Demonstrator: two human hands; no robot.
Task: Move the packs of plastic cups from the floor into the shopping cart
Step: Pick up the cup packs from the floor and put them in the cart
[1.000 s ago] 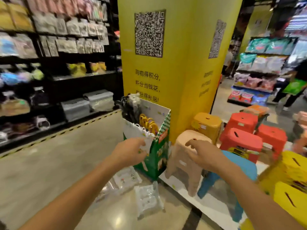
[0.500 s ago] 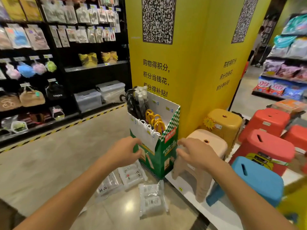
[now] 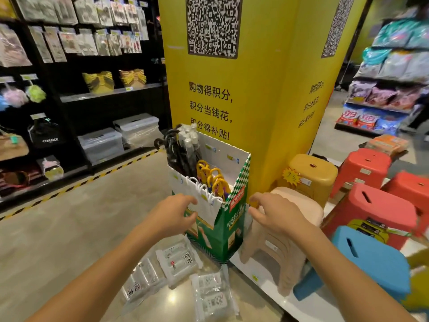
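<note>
Leftmost cup pack (image 3: pixel 141 283) partly behind left forearm (image 3: pixel 109 273), right-side shelf goods (image 3: pixel 394 56) blurred, pack labels unreadable

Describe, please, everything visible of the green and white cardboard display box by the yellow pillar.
The green and white cardboard display box stands upright on the floor before the yellow pillar, open-topped, with white inner walls and a checkered green edge. Out of it stick umbrellas with black, white and yellow hooked handles. The left hand hovers at its front wall; contact is unclear.

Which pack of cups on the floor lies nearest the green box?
The middle pack, right beside the green box; the left pack and right pack lie farther out.
</note>
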